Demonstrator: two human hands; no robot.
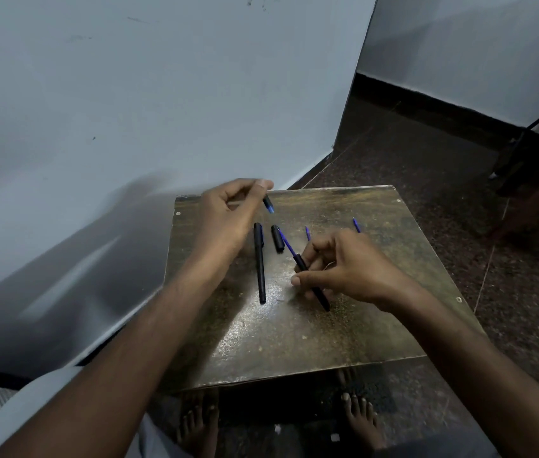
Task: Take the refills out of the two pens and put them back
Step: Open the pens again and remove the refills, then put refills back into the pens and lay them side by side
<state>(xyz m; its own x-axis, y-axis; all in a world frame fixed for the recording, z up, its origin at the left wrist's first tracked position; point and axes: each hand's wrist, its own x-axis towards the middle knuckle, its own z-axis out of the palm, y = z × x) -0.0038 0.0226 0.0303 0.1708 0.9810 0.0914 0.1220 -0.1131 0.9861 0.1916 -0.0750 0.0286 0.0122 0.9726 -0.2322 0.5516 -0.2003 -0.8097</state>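
My left hand (231,209) is raised over the table's far left part, pinching a small dark tip piece (268,204) with a blue end. My right hand (344,266) grips a black pen barrel (314,285) with a blue refill (286,242) sticking out of its far end. A second black pen (259,262) lies flat on the wooden table (294,342), left of my right hand. A black cap (277,239) lies beside it. Two more blue refill ends (307,232) (356,224) show beyond my right hand's fingers; their lower parts are hidden.
The small table stands against a pale wall (129,110) on the left. A dark speckled floor (426,153) surrounds it. My bare feet (360,421) are under the near edge. A dark stand (525,143) rises at the far right.
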